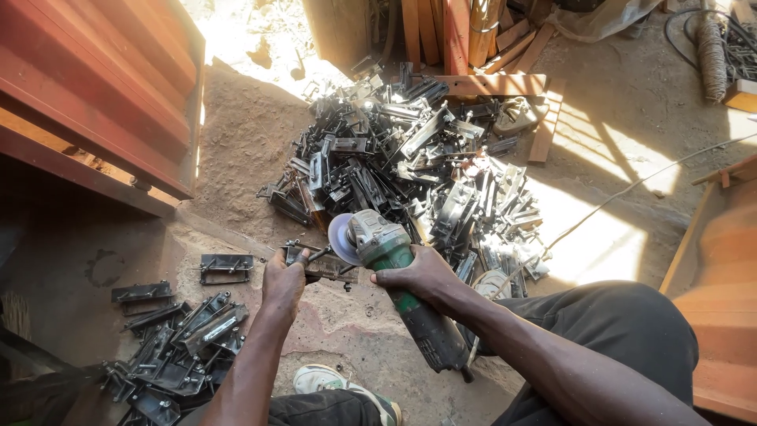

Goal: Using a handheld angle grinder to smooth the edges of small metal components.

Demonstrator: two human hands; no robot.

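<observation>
While the left hand clamps a metal bracket, the right hand grips the grinder, disc at eleven o'clock.

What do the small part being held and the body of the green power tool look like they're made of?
The bracket-like part in the left hand looks like bare steel: dark grey, dull, with bright glints like the pile behind. The grinder under the right hand seems green moulded plastic with a greyish, probably cast-metal head.

I see no packages, labels, signs or screens anywhere around the heap of metal parts; nothing of that kind shows from my view.
</observation>
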